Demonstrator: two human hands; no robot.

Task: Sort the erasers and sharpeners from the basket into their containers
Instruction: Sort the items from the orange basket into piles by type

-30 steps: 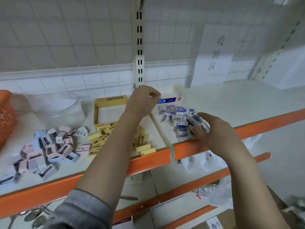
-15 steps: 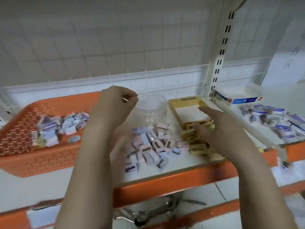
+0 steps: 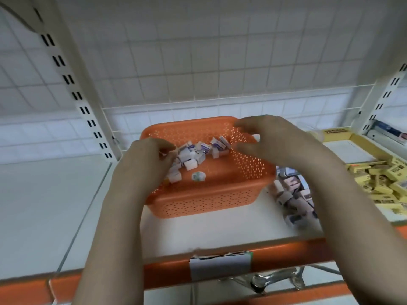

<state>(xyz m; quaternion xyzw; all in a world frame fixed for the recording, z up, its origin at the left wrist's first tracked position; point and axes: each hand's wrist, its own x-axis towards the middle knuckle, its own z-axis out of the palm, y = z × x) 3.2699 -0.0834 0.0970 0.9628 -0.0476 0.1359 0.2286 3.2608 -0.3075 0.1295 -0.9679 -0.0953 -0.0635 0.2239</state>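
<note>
Now both hands of the person are over the orange basket (image 3: pixel 209 194), which stands on the white shelf (image 3: pixel 55 205). The left hand (image 3: pixel 145 159) is down inside the basket at its left side, with the fingers bent into the heap of small erasers (image 3: pixel 193 155); the picture is blurred there, so I cannot tell if it really pinches one or only touches them. The right hand (image 3: pixel 271 139) hangs above the right rim of the basket, fingers spread and a little curved, holding nothing. The erasers, white with blue labels, lie in the back left part of the basket, and one round pale piece (image 3: pixel 198 176) lies apart, nearer the front. Just beside the basket on the right, on the shelf, is a heap of sharpeners (image 3: pixel 293 199), partly hidden by the right forearm. Further right lie many yellow erasers (image 3: pixel 383 183) and an open yellow box (image 3: pixel 348 148).
</note>
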